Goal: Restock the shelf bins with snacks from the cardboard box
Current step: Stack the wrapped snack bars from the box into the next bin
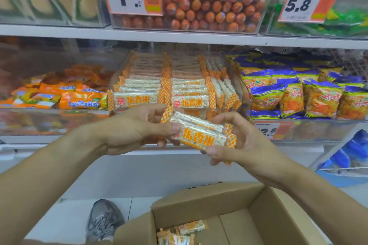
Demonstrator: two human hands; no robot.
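Looking down from the head view, a small stack of rice-cracker packs (201, 134) is held between both hands in front of the middle shelf. The left hand (137, 129) is curled round the stack's left end, with the thumb laid on top and the fingers tucked beneath. The right hand (237, 141) is curled round the right end, the packs pinched between thumb and fingers. The stack is tilted, its left end higher. Just behind it, a clear shelf bin (235, 93) is seen filled with rows of the same orange-and-white packs. Orange packets (65, 95) are piled in the bin to the left, and blue-and-yellow chip bags (298, 93) in the bin to the right. On the upper shelf, orange sausage sticks (211, 6) are stacked end-on. Below the hands, an open cardboard box (258, 211) is set on the floor, with a few packs (183, 232) lying inside. A grey shoe (103, 221) is seen beside the box.
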